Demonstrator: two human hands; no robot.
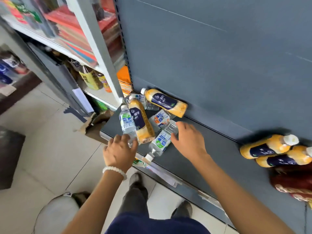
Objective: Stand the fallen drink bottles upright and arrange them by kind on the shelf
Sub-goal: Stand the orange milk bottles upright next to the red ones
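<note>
Dark grey shelf (194,149) with tall back panel (219,56), front edge running from lower right up toward the left corner; bare stretch of board open between the heap at the left end and the standing group at the right. Right there, two orange juice bottles (270,149) upright against the panel, the nearer one cut off by the picture's edge; red packs (293,181) below them blurred. In the heap, two fallen juice bottles (166,102), one against the panel, one leaning over the clear ones; about four fallen water bottles (160,142), count unsure where they overlap. Left hand (119,149), beaded bracelet (114,172) on the wrist, at the shelf's edge, fingers curled on the base of the left water bottle (127,122). Right hand (189,139) spread, fingers relaxed, touching the end of a water bottle.
</note>
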